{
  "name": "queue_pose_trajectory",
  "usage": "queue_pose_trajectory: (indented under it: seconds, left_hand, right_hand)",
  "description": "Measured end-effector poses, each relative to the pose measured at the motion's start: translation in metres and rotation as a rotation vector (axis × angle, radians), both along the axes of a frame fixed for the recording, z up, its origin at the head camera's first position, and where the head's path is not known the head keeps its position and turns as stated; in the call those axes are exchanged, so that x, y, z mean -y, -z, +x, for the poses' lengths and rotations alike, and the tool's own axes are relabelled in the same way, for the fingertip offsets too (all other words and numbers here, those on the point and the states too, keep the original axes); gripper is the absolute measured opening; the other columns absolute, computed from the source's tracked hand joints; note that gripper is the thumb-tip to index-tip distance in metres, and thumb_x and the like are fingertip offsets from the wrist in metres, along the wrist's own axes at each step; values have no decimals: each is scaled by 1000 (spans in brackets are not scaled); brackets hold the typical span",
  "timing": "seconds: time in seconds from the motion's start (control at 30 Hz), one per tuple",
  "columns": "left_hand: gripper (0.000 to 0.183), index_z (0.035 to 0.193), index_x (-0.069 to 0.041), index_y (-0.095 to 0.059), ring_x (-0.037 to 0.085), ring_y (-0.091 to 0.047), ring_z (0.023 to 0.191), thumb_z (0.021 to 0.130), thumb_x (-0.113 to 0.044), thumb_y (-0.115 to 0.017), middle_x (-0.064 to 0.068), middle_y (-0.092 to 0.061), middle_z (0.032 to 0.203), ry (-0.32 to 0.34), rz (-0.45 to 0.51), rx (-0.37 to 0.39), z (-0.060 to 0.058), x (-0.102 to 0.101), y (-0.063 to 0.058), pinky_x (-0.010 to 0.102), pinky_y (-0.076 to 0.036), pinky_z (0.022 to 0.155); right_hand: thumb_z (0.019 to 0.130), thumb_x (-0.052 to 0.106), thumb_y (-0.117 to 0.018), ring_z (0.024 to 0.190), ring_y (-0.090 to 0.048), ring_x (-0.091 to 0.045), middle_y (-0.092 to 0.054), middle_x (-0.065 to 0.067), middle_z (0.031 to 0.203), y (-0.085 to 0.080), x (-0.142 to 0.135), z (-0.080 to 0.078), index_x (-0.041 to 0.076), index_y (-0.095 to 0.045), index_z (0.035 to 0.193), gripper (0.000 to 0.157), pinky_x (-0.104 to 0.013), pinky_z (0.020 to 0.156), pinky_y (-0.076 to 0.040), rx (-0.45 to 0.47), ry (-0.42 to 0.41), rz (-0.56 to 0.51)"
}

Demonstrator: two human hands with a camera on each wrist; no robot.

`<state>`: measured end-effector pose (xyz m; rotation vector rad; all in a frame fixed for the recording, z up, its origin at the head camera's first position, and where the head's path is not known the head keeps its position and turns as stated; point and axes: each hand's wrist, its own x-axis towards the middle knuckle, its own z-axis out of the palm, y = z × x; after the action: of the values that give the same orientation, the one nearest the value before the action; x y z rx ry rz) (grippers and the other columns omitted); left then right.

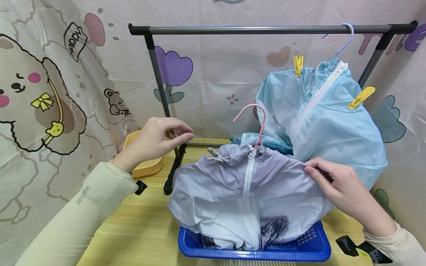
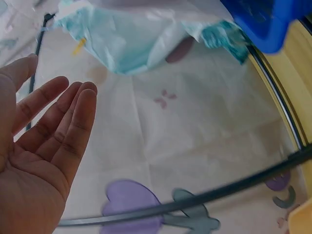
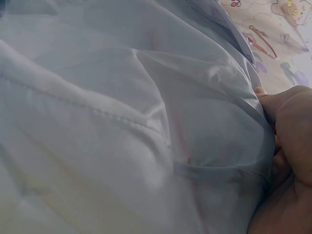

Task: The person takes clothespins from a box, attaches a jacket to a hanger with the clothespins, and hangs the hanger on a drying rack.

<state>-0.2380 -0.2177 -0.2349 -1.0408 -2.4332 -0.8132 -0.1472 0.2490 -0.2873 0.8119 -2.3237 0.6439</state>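
Observation:
A lavender-and-white zip jacket [image 1: 219,192] on a pink hanger [image 1: 263,122] is held up over a blue basket [image 1: 253,255]. At its right shoulder my right hand [image 1: 342,184] pinches the fabric between thumb and fingers. The right wrist view shows the thin cloth close up, with the right hand [image 3: 292,146] at its edge. A grey clothespin [image 1: 215,156] grips the jacket's left shoulder. My left hand [image 1: 159,136] hovers to the left of that clothespin, holding nothing. In the left wrist view the left hand's fingers [image 2: 73,126] are loosely extended.
A dark metal rack [image 1: 233,30] stands behind. From its right end hangs a light blue jacket [image 1: 339,129] on a lilac hanger [image 1: 349,37], with yellow clothespins [image 1: 362,98] on its shoulders. A yellow tray [image 1: 149,168] sits behind the left forearm on the wooden table [image 1: 133,229].

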Motion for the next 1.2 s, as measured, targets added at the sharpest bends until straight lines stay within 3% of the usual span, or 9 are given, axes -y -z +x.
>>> queue_pose_trajectory:
  seconds: [0.53, 0.77, 1.0, 1.2]
  left_hand:
    - [12, 102, -22, -84, 9, -68, 79, 104, -29, -74, -9, -78, 83, -244, -41, 80, -31, 46, 19, 23, -50, 64]
    - [14, 100, -17, -83, 16, -64, 78, 104, -26, -73, -1, -79, 86, -333, -55, 142, -42, 66, 31, 25, -48, 66]
    - [20, 101, -12, -83, 19, -67, 83, 105, -29, -71, 5, -80, 91, -415, -81, 185, -52, 90, 45, 27, -48, 77]
    - [28, 99, -10, -81, 19, -62, 77, 106, -34, -69, 7, -76, 87, -469, -92, 234, -60, 112, 59, 26, -47, 69]
  right_hand:
    - [93, -8, -74, 72, -54, 8, -73, 11, 86, 0, 0, 0, 20, -75, 98, 28, -15, 64, -43, 6, 4, 4]
    - [93, -8, -74, 73, -56, 9, -73, 10, 87, 0, 0, 0, 20, -75, 99, 28, -15, 65, -44, 8, 0, 3]
    - [93, -8, -74, 73, -55, 9, -73, 11, 87, 0, 0, 0, 20, -76, 99, 29, -15, 65, -44, 12, 2, 2]
    - [94, -7, -73, 73, -56, 9, -74, 9, 88, 0, 0, 1, 20, -76, 100, 28, -15, 65, -43, 27, 10, -12]
